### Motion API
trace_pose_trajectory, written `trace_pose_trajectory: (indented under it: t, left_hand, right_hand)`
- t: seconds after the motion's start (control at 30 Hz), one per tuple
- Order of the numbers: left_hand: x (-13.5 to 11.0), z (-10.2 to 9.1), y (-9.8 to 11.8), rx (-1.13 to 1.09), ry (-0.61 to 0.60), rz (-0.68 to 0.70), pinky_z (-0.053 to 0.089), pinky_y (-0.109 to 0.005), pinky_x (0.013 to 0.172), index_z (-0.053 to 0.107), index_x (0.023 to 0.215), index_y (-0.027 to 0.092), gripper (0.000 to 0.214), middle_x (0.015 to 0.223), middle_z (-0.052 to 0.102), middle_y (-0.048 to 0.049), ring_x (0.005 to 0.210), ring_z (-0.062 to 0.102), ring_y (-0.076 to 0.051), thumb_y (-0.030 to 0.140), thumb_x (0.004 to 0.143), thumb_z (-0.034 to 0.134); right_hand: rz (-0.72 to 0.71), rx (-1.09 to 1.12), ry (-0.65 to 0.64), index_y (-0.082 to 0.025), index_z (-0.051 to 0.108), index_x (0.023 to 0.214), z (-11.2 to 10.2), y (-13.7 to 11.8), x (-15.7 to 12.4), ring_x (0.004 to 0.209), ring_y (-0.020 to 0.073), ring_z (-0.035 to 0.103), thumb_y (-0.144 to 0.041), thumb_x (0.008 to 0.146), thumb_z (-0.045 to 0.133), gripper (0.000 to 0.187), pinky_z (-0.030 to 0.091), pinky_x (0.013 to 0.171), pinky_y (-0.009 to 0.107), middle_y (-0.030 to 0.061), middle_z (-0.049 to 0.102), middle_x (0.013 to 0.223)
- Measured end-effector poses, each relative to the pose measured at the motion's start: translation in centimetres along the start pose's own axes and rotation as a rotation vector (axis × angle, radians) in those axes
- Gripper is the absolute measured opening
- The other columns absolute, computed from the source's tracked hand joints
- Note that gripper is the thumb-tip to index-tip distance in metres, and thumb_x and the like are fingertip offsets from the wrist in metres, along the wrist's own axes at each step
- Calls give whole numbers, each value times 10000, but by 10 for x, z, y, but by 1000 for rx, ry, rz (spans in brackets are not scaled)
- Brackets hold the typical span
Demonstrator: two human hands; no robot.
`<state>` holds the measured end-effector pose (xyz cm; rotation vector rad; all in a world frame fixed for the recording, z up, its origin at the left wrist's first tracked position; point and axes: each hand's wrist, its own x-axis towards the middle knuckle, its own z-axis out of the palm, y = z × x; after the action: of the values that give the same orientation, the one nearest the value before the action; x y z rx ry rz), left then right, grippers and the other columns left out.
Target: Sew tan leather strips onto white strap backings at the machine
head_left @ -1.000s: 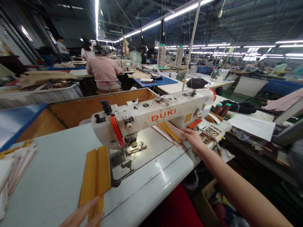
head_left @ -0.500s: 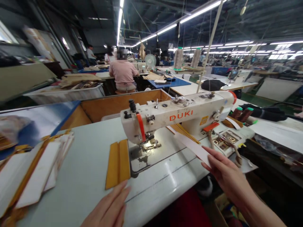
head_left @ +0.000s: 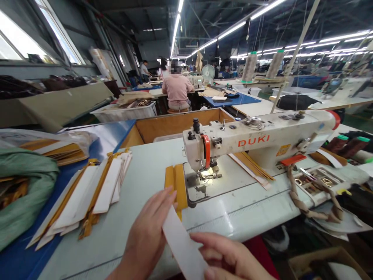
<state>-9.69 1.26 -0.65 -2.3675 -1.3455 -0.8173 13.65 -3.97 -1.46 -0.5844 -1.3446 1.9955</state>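
A long white strip (head_left: 183, 243) slants across the near edge of the table, close to me. My right hand (head_left: 227, 256) pinches its lower end between thumb and fingers. At its upper end, my left hand (head_left: 151, 225) has its fingers together along the strip's edge; the thumb is hidden. Just beyond the left fingertips, a mustard-yellow folded piece (head_left: 177, 181) lies beside the needle plate, partly covered by the hand. The sewing machine (head_left: 233, 144) stands behind, its lamp lighting the presser foot (head_left: 208, 173).
Stacked white and mustard strips (head_left: 101, 186) lie at left, near a green cloth bundle (head_left: 26, 194). More strips (head_left: 250, 169) rest under the machine arm. A parts tray (head_left: 317, 182) sits at right. Ahead, a person in a pink shirt (head_left: 178, 89) sits facing away.
My right hand has brought the white strip from beside the machine arm to my left hand. The view has turned left, and my left hand now meets the strip.
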Motion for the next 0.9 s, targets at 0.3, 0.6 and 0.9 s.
trace_pose_trajectory:
  t: [0.3,0.6,0.9]
  left_hand:
    - [17,31,-67,70,-145,-199,504,-460,919,385,1385,131,458,1244,563,-175,1105,586,-286,302,974,282]
    - [3,84,-86,-60,-281,-76,471,-406,1007,484,1292,103,513,1298,588,-160,1199,559,-242,148,789,391]
    - [-1,82,-85,-56,-334,-62,448,-404,1035,475,1292,29,547,1344,542,-210,1253,511,-252,145,760,415]
  right_hand:
    - [-330,-1451,-4,-90,406,1397,-37,2,100,1401,299,273,-325,891,564,580,251,1140,493,189,333,1501]
    - [-359,-1755,-170,-78,539,1265,-54,13,130,1247,267,488,-379,933,516,449,345,1079,413,179,550,1326]
    - [-651,-1899,-276,-106,592,1092,-51,11,129,1068,223,556,-163,993,313,302,418,955,354,122,631,1175]
